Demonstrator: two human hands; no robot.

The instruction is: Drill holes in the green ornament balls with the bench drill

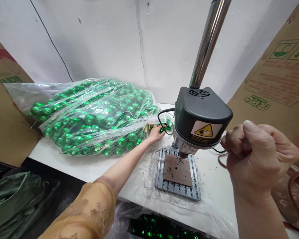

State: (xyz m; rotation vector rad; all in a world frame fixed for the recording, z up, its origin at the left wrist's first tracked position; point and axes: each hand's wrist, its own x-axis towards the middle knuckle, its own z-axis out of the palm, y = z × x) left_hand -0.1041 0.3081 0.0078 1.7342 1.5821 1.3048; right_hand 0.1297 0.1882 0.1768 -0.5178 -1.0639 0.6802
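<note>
Head view's the only one, so: the left hand point(156, 135) is stretched out to some shiny green pieces point(168, 123) by the near right end of a big clear bag of green beads point(94, 127). Fingertips look to be touching them, but the drill press cord crosses there, so I can't tell if anything's gripped. Right hand point(259, 159) is balled into a fist just beside the drill press point(203, 114); could be wrapped around a handle, but I can't see one. My guess is the bag sits left of the machine so beads stay within easy reach, and the brown board point(184, 177) lies on the slotted base point(158, 177) to protect it, given the hole and dark crumbs. Position-wise, those green pieces are right at the left hand's fingertips, on the table point(218, 189), and well apart from the right fist.
</note>
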